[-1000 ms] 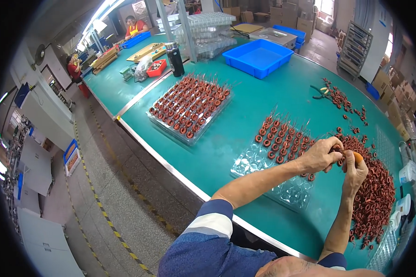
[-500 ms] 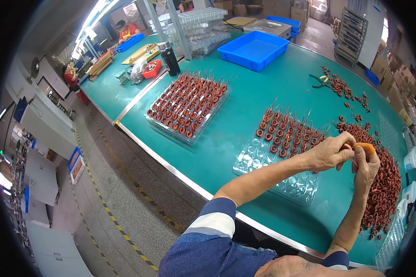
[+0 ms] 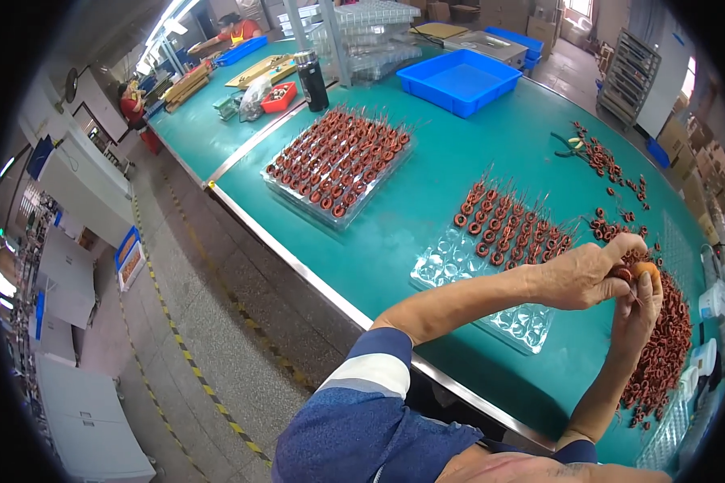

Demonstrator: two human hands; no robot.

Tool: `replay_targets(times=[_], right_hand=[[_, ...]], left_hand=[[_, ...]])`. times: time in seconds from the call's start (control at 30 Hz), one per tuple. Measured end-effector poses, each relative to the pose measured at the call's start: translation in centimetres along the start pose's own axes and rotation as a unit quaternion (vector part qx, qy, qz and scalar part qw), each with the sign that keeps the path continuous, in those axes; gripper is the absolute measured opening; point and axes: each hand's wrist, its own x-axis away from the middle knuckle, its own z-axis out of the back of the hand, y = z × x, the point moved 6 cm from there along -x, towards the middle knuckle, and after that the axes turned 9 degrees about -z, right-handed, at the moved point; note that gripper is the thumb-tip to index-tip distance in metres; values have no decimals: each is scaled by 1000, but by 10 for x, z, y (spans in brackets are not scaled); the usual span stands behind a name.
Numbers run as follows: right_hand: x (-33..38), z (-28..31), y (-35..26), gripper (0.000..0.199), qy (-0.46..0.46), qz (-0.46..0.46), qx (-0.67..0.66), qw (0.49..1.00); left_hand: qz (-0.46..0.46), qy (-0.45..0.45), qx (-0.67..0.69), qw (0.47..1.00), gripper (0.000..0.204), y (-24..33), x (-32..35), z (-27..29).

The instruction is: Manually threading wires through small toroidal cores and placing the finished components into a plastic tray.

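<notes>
My left hand (image 3: 584, 276) is closed in a pinch on a reddish-brown wire-wound ring coil (image 3: 623, 274). Against it, my right hand (image 3: 638, 312) has its fingers pressed together at the coil and its thin wire lead; an orange cover (image 3: 644, 270) sits on one of its fingers. Just left of the hands lies a clear plastic tray (image 3: 445, 259), its far part filled with rows of similar coils (image 3: 511, 229), wires sticking up. My left forearm passes over this tray. Beyond and below my right hand spreads a big loose heap of coils (image 3: 660, 354).
A full tray of coils (image 3: 338, 161) stands left on the green table (image 3: 395, 233). Farther back are a blue bin (image 3: 459, 84), a black bottle (image 3: 311, 80) and stacked clear trays (image 3: 370, 44). Pliers (image 3: 570, 146) lie by scattered coils. White containers (image 3: 713, 302) line the right edge.
The whole view has shifted slightly. My hands have turned at the same spot, and the coil between the fingers now shows more plainly.
</notes>
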Motion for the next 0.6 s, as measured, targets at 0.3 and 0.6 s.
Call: replay_targets(times=[0.3,0.6], right_hand=[[-12,-14,9,43,10,38,59,997],[-9,14,-1,26,26,62,80,994]], left_hand=[[43,91,50,994,19,-15,-2,24],[105,73,199,972,13,-30,3,-6]])
